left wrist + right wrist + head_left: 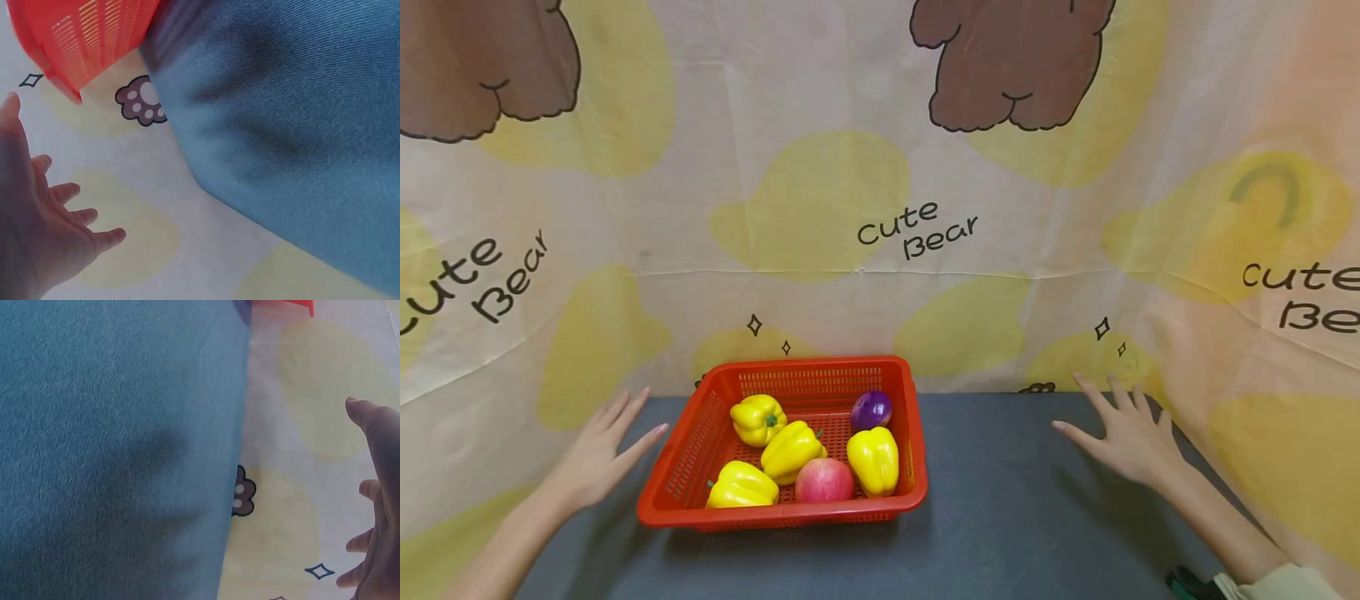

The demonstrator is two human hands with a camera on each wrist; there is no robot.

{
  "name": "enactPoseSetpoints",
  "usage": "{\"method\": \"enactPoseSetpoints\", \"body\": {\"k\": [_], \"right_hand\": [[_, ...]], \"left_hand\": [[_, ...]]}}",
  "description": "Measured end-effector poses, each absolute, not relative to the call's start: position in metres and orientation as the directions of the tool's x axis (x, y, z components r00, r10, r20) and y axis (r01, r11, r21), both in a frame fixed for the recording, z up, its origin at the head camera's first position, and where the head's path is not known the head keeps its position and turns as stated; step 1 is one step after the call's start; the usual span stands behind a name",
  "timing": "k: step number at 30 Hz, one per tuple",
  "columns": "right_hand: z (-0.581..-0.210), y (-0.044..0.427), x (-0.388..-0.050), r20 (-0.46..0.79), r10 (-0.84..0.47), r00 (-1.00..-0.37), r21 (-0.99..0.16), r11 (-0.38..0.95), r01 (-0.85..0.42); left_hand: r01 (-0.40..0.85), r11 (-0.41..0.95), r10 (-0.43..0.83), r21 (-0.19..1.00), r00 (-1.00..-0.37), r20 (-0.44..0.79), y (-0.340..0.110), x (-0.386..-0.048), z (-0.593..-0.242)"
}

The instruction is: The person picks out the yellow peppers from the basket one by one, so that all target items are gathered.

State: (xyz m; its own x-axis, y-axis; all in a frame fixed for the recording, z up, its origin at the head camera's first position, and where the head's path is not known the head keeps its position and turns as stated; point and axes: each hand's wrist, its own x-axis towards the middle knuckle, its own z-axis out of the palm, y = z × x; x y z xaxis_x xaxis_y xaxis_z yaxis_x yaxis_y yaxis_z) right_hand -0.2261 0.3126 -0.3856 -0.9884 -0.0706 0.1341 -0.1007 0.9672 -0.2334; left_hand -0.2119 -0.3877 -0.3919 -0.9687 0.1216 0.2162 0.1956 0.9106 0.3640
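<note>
Fingers: spread wide, held nothing
Left hand: hovered just left of basket
Right hand: well right
Peppers, apple, purple vegetable: lay inside
Work: looked idle; start or finish unclear

Right arm: pale off-white sleeve. Just beside the sleeve: one black fitting (green-marked, partly cut off).

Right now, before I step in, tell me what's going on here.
A person has both hands free: the left grip is spread open just left of a red basket, and the right grip is open well off to its right. Neither holds anything. The basket sits on a dark table with four yellow peppers, an apple and something round and purple inside.
</note>
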Motion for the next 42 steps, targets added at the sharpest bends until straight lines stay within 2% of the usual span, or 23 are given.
{"method": "enactPoseSetpoints", "body": {"k": [6, 21, 28, 42], "right_hand": [[-0.386, 0.304, -0.228, 0.128, -0.078, -0.989, -0.254, 0.961, -0.109], [-0.388, 0.283, -0.234, 0.182, -0.118, -0.976, -0.248, 0.955, -0.162], [-0.385, 0.272, -0.234, 0.19, -0.124, -0.974, -0.263, 0.949, -0.172], [-0.374, 0.25, -0.234, 0.287, -0.189, -0.939, -0.271, 0.924, -0.269]], "left_hand": [[0.185, 0.882, 0.103, 0.433, -0.973, 0.207, -0.384, -0.21, -0.397], [0.118, 0.87, 0.05, 0.479, -0.987, 0.152, -0.383, -0.208, -0.406], [0.103, 0.854, 0.019, 0.51, -0.986, 0.167, -0.38, -0.207, -0.41], [0.105, 0.758, 0.01, 0.644, -0.989, 0.149, -0.369, -0.204, -0.42]]}}
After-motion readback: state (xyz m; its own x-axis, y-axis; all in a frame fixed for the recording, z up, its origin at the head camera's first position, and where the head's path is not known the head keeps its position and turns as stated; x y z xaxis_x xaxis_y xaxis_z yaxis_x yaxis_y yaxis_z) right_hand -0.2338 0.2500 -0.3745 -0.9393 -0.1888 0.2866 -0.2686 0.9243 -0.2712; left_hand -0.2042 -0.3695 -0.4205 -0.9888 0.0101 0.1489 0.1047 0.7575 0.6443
